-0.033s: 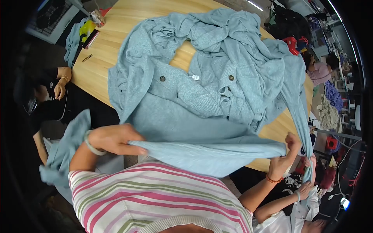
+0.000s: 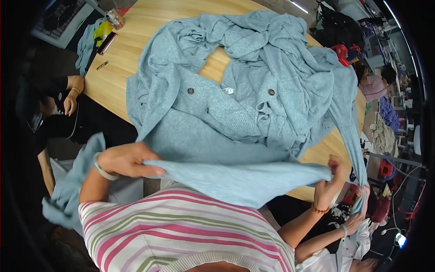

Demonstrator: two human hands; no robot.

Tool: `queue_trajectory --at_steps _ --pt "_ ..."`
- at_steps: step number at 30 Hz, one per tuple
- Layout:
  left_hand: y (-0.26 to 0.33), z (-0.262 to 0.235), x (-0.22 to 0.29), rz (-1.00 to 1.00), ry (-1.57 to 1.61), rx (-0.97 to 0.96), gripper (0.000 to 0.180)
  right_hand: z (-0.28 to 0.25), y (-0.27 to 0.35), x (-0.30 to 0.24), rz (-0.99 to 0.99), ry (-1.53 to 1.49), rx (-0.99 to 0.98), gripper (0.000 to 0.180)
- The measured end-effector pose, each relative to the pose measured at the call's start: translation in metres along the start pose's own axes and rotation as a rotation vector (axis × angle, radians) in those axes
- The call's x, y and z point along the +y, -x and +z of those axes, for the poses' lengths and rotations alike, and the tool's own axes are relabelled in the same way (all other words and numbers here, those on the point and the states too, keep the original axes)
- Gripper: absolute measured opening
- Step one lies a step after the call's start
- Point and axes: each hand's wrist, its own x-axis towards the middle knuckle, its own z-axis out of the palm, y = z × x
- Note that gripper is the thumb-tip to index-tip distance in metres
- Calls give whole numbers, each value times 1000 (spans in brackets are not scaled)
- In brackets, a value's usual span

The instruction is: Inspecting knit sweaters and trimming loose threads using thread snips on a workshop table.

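Observation:
Light blue knit cardigans (image 2: pixel 240 109) with dark buttons lie heaped on the wooden table in front of me. The near edge of one knit piece (image 2: pixel 235 179) is stretched between my two hands, close to my body. My left hand (image 2: pixel 127 159), wearing a pale bangle, pinches its left end with thumb over the cloth. At the other end, my right hand (image 2: pixel 330 179) grips the fabric with curled fingers; a beaded bracelet is on that wrist. The cloth hides part of the right fingertips.
On the right, another person's hands (image 2: pixel 355 222) hold a long blue knit strip that runs off the pile. A seated person (image 2: pixel 54 106) is at the left, near more blue cloth (image 2: pixel 74 181). A pen (image 2: pixel 102 65) and a can (image 2: pixel 114 19) are on the wooden table (image 2: pixel 115 77).
My left hand has shifted slightly left and the held edge looks spread wider. The blue cloth at the far left has sunk a little. My right hand has barely moved.

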Motion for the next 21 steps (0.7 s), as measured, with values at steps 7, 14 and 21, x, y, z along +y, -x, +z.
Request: queue_trajectory --at_steps 7,14,21 --pt "5 -16 -92 -486 -430 536 34 112 -29 -30 -105 -186 -434 43" --pt "33 -45 -178 -648 -586 877 18 163 -54 13 -135 129 -447 35" --pt "-84 -37 -153 -5 -1068 1037 39 186 -58 13 135 -235 -474 31"
